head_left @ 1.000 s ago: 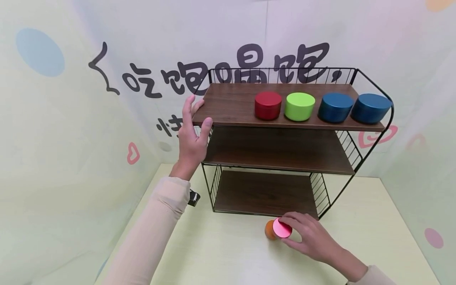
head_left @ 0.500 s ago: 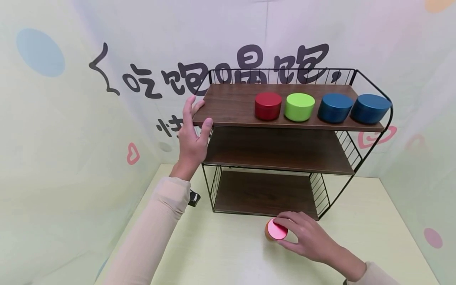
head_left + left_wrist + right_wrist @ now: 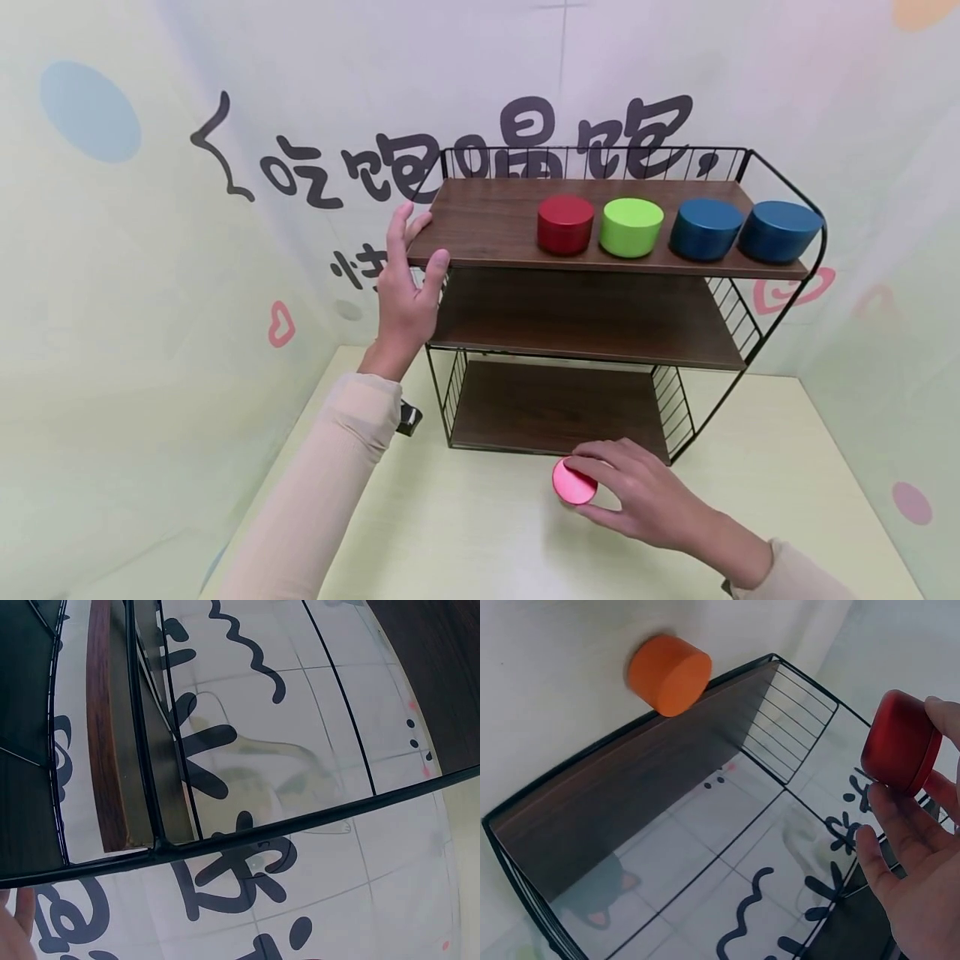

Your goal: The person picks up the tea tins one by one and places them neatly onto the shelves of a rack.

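Observation:
My right hand (image 3: pixel 645 496) holds a round red tin (image 3: pixel 574 483) by its sides, above the table in front of the rack. Its lid looks bright pink in the head view; the right wrist view shows the red tin (image 3: pixel 901 742) between thumb and fingers. Near the rack's bottom shelf sits an orange tin (image 3: pixel 669 675), hidden behind the held tin in the head view. My left hand (image 3: pixel 408 292) rests on the left front corner of the black wire rack (image 3: pixel 600 268), its fingers fairly straight along the side and thumb at the front edge.
Along the top shelf stand a dark red tin (image 3: pixel 565 225), a lime green tin (image 3: pixel 631 227) and two blue tins, one blue tin (image 3: pixel 707 228) beside another blue tin (image 3: pixel 780 230). A small black object (image 3: pixel 408 417) lies left of the rack. Printed cloth walls enclose the table (image 3: pixel 465 525).
My right hand has moved a little left with the red tin, which now covers the orange tin in the head view. The left hand has stayed on the rack.

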The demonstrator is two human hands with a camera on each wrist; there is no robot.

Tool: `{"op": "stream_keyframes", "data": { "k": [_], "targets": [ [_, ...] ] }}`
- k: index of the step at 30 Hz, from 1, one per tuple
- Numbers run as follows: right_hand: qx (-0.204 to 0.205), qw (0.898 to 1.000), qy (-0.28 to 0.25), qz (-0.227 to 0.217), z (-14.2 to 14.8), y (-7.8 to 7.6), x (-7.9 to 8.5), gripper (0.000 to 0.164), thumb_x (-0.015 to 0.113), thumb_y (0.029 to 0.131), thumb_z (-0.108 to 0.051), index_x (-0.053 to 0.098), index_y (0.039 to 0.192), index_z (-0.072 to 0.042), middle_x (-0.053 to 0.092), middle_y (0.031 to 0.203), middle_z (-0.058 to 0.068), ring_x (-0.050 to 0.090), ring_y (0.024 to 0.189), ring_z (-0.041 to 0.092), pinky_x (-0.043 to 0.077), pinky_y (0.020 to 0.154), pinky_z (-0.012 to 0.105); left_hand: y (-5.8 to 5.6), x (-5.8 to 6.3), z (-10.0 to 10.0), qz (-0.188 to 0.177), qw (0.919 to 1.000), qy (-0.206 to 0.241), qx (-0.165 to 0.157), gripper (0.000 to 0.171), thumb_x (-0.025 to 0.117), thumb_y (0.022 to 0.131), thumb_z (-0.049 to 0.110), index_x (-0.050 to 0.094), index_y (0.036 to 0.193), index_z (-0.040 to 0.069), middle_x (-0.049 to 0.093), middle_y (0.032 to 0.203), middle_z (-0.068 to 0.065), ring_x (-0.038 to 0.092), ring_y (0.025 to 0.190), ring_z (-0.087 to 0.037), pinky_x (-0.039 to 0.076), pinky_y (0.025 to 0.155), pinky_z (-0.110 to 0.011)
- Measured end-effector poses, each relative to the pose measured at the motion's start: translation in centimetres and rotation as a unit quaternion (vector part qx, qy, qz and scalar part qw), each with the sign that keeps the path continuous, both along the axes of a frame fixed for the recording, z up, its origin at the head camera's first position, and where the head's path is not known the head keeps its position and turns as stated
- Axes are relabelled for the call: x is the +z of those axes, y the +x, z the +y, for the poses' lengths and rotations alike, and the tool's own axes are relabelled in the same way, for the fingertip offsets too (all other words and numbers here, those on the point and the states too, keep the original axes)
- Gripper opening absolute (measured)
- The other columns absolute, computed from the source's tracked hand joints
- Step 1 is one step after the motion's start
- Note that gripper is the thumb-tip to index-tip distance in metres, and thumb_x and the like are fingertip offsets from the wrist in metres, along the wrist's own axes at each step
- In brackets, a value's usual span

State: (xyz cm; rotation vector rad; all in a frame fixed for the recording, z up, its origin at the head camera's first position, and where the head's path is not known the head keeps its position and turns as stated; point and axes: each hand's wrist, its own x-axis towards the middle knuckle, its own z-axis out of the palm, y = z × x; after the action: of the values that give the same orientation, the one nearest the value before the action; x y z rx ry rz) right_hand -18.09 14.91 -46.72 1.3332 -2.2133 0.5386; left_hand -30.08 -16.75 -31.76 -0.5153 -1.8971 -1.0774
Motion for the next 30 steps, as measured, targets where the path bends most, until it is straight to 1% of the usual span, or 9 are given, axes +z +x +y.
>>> {"op": "stream_keyframes", "data": {
  "k": [3,6,11,17,23,26,28,30],
  "targets": [
    [0.013,1.000,0.005,0.006,-0.2,0.0,0.7,0.047,0.080,0.083,-0.040,0.069,0.120,-0.013,0.066,0.115,0.000,0.062,0.102,0.016,0.051,0.081,0.035,0.0,0.0,0.0,-0.002,1.0000,-0.001,0.001,0.068,0.047,0.099,0.055,0.032,0.152,0.014,0.055,0.144,-0.001,0.050,0.053,-0.017,0.039,0.057,-0.035],
    [0.027,0.999,0.009,0.018,-0.3,0.0,1.4,0.049,0.083,0.079,-0.036,0.069,0.120,-0.012,0.066,0.114,0.002,0.063,0.101,0.016,0.052,0.081,0.034,0.0,0.0,0.0,-0.004,1.0000,-0.003,0.004,0.068,0.046,0.100,0.055,0.032,0.152,0.014,0.055,0.144,-0.001,0.047,0.050,-0.016,0.037,0.055,-0.032],
    [0.040,0.999,0.014,0.034,-0.5,0.1,2.5,0.050,0.084,0.078,-0.035,0.069,0.119,-0.011,0.066,0.114,0.004,0.064,0.100,0.017,0.052,0.081,0.035,0.1,0.0,0.0,-0.003,1.0000,-0.005,0.007,0.067,0.046,0.100,0.056,0.031,0.152,0.016,0.055,0.144,-0.001,0.046,0.050,-0.015,0.036,0.055,-0.031],
    [0.044,0.998,0.026,0.032,-0.9,0.3,3.9,0.054,0.085,0.076,-0.037,0.069,0.121,-0.012,0.067,0.116,0.005,0.064,0.101,0.019,0.053,0.081,0.036,0.2,0.0,0.0,-0.004,0.9999,-0.007,0.007,0.067,0.046,0.100,0.055,0.031,0.153,0.017,0.055,0.144,-0.001,0.044,0.048,-0.016,0.035,0.053,-0.030],
    [0.055,0.997,0.036,0.028,-1.7,0.4,5.5,0.056,0.081,0.080,-0.044,0.067,0.125,-0.014,0.066,0.119,0.004,0.062,0.104,0.018,0.055,0.081,0.036,0.2,0.0,0.0,-0.005,0.9999,-0.004,0.011,0.068,0.046,0.100,0.056,0.031,0.152,0.016,0.055,0.143,-0.001,0.042,0.048,-0.016,0.033,0.050,-0.029],
    [0.063,0.997,0.040,0.033,-2.0,0.4,6.4,0.061,0.086,0.074,-0.041,0.066,0.125,-0.013,0.066,0.119,0.004,0.062,0.105,0.018,0.055,0.080,0.036,0.2,0.0,0.0,-0.005,0.9999,-0.003,0.009,0.067,0.046,0.100,0.055,0.031,0.152,0.017,0.055,0.144,-0.001,0.043,0.049,-0.015,0.034,0.050,-0.030],
    [0.064,0.996,0.045,0.033,-2.3,0.3,7.0,0.067,0.089,0.069,-0.040,0.066,0.126,-0.013,0.066,0.120,0.004,0.062,0.106,0.018,0.056,0.079,0.036,0.1,0.0,0.0,-0.005,0.9999,-0.004,0.008,0.067,0.047,0.100,0.054,0.031,0.153,0.016,0.055,0.144,-0.001,0.043,0.048,-0.017,0.034,0.051,-0.031],
    [0.062,0.996,0.049,0.029,-2.5,0.3,7.6,0.070,0.091,0.066,-0.039,0.066,0.126,-0.014,0.066,0.120,0.004,0.062,0.107,0.017,0.056,0.079,0.036,0.1,0.1,0.1,-0.005,1.0000,-0.002,0.006,0.066,0.047,0.100,0.053,0.031,0.153,0.017,0.055,0.144,-0.001,0.052,0.056,-0.019,0.038,0.056,-0.032]
  ]
}}
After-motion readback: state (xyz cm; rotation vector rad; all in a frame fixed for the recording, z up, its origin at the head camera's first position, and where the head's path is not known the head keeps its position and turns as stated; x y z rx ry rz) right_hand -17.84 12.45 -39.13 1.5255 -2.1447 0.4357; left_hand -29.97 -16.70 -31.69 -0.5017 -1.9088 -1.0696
